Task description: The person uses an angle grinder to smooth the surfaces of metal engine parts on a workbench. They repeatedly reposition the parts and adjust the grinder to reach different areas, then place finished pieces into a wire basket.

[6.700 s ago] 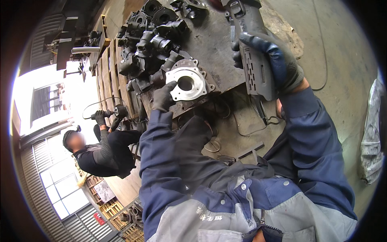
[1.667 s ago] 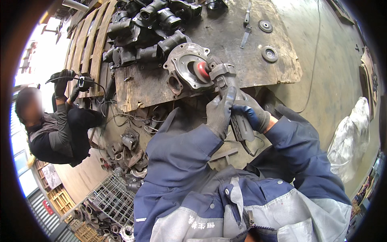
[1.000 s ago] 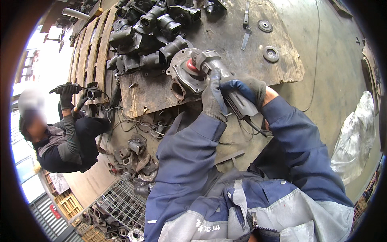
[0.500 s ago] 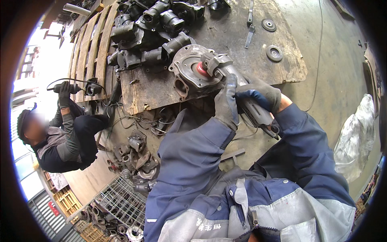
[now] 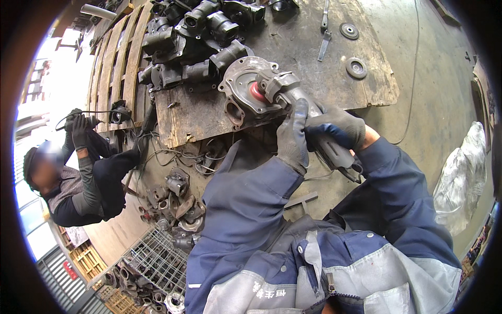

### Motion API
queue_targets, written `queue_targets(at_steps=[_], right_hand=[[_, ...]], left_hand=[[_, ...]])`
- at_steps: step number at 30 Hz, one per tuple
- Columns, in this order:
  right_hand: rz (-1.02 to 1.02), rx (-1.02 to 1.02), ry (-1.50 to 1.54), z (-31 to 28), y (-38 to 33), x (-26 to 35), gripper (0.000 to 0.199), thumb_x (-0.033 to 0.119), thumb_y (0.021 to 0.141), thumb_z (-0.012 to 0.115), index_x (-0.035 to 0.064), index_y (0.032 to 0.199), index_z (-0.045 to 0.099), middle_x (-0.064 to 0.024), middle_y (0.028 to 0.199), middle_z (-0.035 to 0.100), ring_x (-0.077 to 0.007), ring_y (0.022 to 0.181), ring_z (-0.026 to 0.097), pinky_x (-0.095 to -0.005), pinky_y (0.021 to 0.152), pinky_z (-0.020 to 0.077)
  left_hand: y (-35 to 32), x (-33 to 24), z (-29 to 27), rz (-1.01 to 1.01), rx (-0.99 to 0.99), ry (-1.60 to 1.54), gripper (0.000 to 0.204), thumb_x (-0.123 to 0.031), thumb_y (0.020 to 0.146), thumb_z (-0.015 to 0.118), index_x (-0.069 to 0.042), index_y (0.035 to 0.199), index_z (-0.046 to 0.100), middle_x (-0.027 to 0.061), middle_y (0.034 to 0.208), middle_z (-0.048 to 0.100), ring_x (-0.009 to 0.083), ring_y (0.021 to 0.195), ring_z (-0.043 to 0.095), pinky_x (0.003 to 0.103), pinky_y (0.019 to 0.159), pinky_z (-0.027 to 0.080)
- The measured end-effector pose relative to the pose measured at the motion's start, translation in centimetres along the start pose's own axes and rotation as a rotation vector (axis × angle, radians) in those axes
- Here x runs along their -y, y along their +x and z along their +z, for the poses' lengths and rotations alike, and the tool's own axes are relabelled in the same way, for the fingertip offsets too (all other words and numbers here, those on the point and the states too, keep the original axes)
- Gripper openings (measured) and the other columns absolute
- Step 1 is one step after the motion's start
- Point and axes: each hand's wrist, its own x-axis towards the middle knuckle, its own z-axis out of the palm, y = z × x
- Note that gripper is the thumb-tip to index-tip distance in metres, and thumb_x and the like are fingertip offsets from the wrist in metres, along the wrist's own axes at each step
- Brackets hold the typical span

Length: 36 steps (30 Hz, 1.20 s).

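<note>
Both of my gloved hands are closed round a grey angle grinder (image 5: 335, 151). My left hand (image 5: 293, 133) grips it close behind the head, and my right hand (image 5: 337, 127) wraps the body further back. A red disc (image 5: 257, 92) under the grinder's head lies against the face of a round metal housing (image 5: 239, 83); whether it spins I cannot tell. The housing rests near the front edge of the wooden workbench (image 5: 298, 44), its round side opening toward me. Part of its face is hidden by the grinder.
Dark cast housings (image 5: 204, 31) are heaped on the bench's left. Two spare discs (image 5: 356, 68) and a flat wrench (image 5: 324, 46) lie right. At left, a co-worker (image 5: 83, 172) holds a power tool. Castings (image 5: 180, 196) and a wire basket (image 5: 157, 256) stand below; a cable crosses the floor.
The grinder's head and red disc have shifted slightly left and down across the housing's face, my hands moving with it. The co-worker's hands and tool have lowered a little.
</note>
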Motion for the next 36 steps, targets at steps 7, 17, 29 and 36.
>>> queue_targets(at_steps=[7,17,29,36], right_hand=[[-0.039,-0.021,-0.034,0.6,0.0,0.4,0.041,0.017,0.088,0.072,-0.0018,0.123,0.061,-0.0072,0.100,0.068,-0.0131,0.085,0.065,-0.0317,0.077,0.0572],[-0.065,-0.004,-0.194,-1.3,0.9,0.2,0.038,0.020,0.088,0.074,-0.0053,0.115,0.067,-0.0079,0.096,0.070,-0.0144,0.085,0.066,-0.0322,0.077,0.0564],[-0.379,0.023,-0.494,-2.7,3.7,-0.1,0.028,0.028,0.094,0.073,0.0098,0.116,0.072,-0.0127,0.105,0.071,-0.0217,0.098,0.068,-0.0361,0.086,0.0557],[-0.049,-0.033,-0.070,-1.1,0.9,2.0,0.051,0.024,0.083,0.083,-0.0022,0.122,0.064,-0.0103,0.103,0.071,-0.0158,0.090,0.069,-0.0307,0.080,0.0572]], left_hand=[[0.0,-0.3,-0.2,-0.041,-0.009,0.021,0.058,-0.048,0.107,0.054,0.005,0.129,0.059,0.0134,0.114,0.068,0.0184,0.099,0.070,0.033,0.088,0.059],[1.0,-0.3,-0.1,0.016,-0.037,0.052,0.052,-0.050,0.106,0.055,-0.002,0.122,0.064,0.0096,0.108,0.070,0.0186,0.096,0.069,0.033,0.087,0.057],[5.0,-0.6,-1.2,-0.050,-0.056,-0.193,0.049,-0.044,0.106,0.056,0.000,0.127,0.060,0.0134,0.112,0.070,0.0252,0.097,0.072,0.041,0.089,0.061],[3.4,0.5,0.1,-0.020,-0.003,-0.188,0.048,-0.043,0.106,0.057,0.001,0.124,0.064,0.0112,0.108,0.071,0.0204,0.094,0.071,0.034,0.087,0.059]])
